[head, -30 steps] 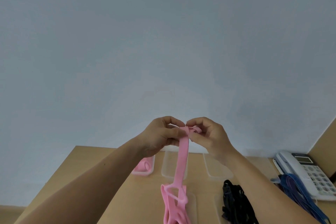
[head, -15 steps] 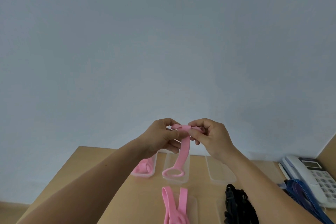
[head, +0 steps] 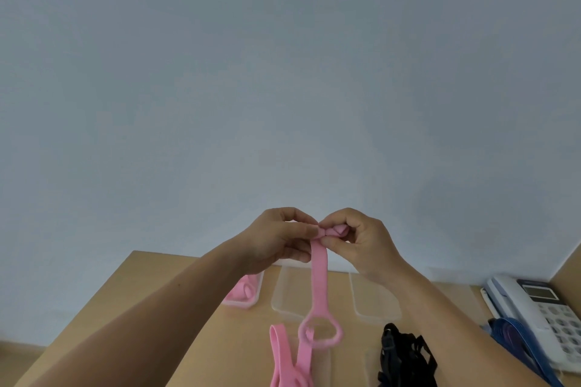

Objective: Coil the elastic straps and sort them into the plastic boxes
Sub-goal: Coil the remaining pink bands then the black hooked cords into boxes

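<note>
Ahead, plastic boxes (head: 374, 302) sit where tan table (head: 151, 292) meets wall (head: 283, 72).

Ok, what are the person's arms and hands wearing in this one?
Nothing that shows. The left hand and right hand are bare: no gloves, rings or watch. The left forearm and right forearm are uncovered to the frame's edge, with no sleeves.
</note>
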Demonstrator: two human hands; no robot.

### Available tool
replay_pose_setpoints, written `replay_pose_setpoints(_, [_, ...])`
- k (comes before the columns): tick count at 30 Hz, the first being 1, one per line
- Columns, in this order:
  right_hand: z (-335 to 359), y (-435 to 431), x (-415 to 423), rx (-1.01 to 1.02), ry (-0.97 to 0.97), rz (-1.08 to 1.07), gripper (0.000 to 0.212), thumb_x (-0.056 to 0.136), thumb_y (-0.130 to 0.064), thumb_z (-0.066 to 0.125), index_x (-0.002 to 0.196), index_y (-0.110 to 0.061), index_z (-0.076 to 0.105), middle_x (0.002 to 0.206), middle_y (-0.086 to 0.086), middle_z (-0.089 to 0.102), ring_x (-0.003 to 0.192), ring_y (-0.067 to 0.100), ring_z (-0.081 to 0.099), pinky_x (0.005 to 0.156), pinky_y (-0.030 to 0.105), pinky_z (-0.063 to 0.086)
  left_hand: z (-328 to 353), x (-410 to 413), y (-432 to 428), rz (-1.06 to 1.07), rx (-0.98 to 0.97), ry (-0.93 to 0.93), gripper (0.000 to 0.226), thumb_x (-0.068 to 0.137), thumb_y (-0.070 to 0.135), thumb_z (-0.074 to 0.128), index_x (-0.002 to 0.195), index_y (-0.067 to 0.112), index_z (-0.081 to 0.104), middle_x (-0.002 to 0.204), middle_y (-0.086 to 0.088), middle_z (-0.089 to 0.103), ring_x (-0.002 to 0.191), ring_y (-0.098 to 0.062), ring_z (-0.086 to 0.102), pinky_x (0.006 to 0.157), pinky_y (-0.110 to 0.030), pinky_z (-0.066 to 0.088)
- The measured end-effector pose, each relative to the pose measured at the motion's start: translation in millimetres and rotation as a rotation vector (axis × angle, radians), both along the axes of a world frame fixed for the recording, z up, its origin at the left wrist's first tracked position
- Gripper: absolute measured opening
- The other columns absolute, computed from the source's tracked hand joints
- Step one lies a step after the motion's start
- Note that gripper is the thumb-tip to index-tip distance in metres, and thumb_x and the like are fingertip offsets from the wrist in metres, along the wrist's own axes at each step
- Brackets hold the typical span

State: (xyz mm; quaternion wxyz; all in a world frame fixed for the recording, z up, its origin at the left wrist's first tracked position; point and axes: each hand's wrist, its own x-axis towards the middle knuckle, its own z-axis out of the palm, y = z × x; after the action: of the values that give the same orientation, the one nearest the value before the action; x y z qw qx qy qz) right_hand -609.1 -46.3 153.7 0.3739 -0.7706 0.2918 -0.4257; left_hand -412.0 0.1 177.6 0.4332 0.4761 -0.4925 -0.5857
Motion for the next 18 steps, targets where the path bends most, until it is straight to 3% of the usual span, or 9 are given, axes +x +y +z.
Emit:
replay_pose_setpoints(4, [3, -5, -12, 0.190, -0.061, 0.049, 0.018, 0.076, -0.020, 0.080, 0.090, -0.029, 0.074, 0.089, -0.004, 0.073, 0.084, 0.017, 0.068, 0.077, 0.029, 0.058, -5, -10, -3, 0.051, -0.064, 0.021, 0.025, 0.081, -0.002, 0.074, 0.104, 0.003, 0.066, 0.099, -0.021, 0.071, 0.087, -0.032, 0.071, 0.086, -0.041, 0.059])
replay_pose_setpoints(8, [3, -10, -17, 0.285, -0.020, 0.023, 0.013, 0.087, -0.025, 0.075, 0.097, -0.018, 0.073, 0.084, 0.004, 0.075, 0.070, 0.021, 0.068, 0.067, 0.030, 0.056, -6, -22, -4, 0.127, -0.190, -0.101, 0.034, 0.073, 0.009, 0.078, 0.105, 0.012, 0.067, 0.096, -0.010, 0.070, 0.083, -0.026, 0.070, 0.080, -0.036, 0.059])
replay_pose_setpoints(13, [3, -9, -21, 0.275, -0.025, 0.040, 0.013, 0.088, -0.023, 0.074, 0.094, -0.012, 0.072, 0.073, 0.010, 0.073, 0.062, 0.019, 0.067, 0.056, 0.031, 0.052, -10, -31, -2, 0.195, -0.222, -0.234, 0.034, 0.080, 0.009, 0.078, 0.111, 0.017, 0.064, 0.100, -0.006, 0.068, 0.075, -0.016, 0.067, 0.078, -0.029, 0.058])
replay_pose_setpoints(18, [4, -7, -25, 0.261, -0.041, 0.055, 0.022, 0.081, -0.035, 0.077, 0.091, -0.015, 0.074, 0.071, 0.009, 0.072, 0.060, 0.020, 0.067, 0.054, 0.027, 0.051, -12, -35, 6, 0.180, -0.147, -0.214, 0.032, 0.083, 0.016, 0.079, 0.109, 0.006, 0.063, 0.092, -0.016, 0.074, 0.084, -0.032, 0.071, 0.078, -0.037, 0.060])
